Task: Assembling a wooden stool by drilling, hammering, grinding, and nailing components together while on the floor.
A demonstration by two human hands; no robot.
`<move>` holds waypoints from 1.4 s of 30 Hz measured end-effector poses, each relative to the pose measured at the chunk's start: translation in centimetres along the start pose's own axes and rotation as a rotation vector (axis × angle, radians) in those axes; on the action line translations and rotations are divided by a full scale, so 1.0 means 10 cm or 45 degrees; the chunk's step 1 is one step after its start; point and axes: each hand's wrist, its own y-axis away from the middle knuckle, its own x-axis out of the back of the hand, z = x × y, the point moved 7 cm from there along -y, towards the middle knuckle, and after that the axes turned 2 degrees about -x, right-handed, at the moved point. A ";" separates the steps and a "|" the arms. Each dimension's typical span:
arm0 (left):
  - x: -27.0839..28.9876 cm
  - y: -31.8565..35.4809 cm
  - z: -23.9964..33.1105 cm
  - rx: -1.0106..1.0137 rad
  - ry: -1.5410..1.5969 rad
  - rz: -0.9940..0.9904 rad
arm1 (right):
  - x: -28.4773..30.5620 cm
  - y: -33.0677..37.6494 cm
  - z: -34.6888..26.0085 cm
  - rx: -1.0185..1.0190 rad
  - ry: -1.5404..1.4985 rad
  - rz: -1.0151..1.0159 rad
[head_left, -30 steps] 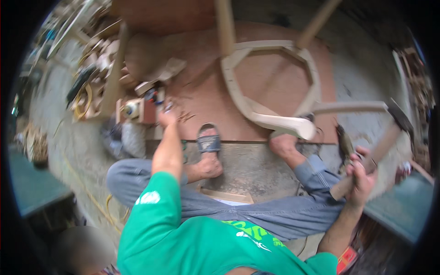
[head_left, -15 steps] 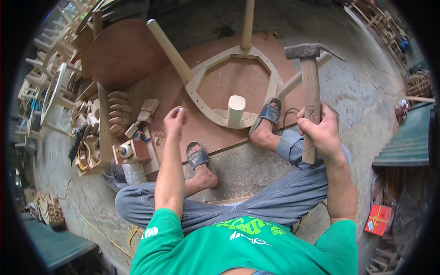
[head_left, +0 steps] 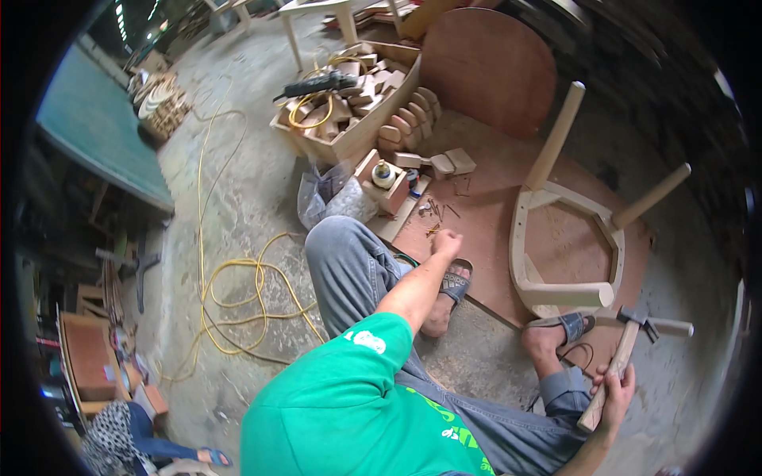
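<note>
Hammer [head_left: 622, 351] in right hand [head_left: 615, 390], left hand [head_left: 447, 243] near loose fasteners [head_left: 435, 209]

Right grip is wrapping the lower part of the handle, firmly by the look of it; hammer head is overlapping one leg of the wooden frame [head_left: 521, 230] in view — touching or not, can't tell. Left grip is curling inward over the reddish board [head_left: 480, 198]; can't tell whether it's pinching anything. Frame is lying ring-down on the board, legs pointing up and outward, just beyond the right foot [head_left: 541, 339]. Glue bottle [head_left: 383, 174] is standing past the fasteners. Handling tips, my judgement: right hand should be keeping the hammer head clear of foot and frame while idle — left should be pinching fasteners singly, by the shank, eyes staying on the pile.
</note>
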 end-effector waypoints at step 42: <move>0.02 -0.22 0.37 0.765 1.297 -0.023 | -0.73 0.22 1.05 -0.820 0.648 -0.922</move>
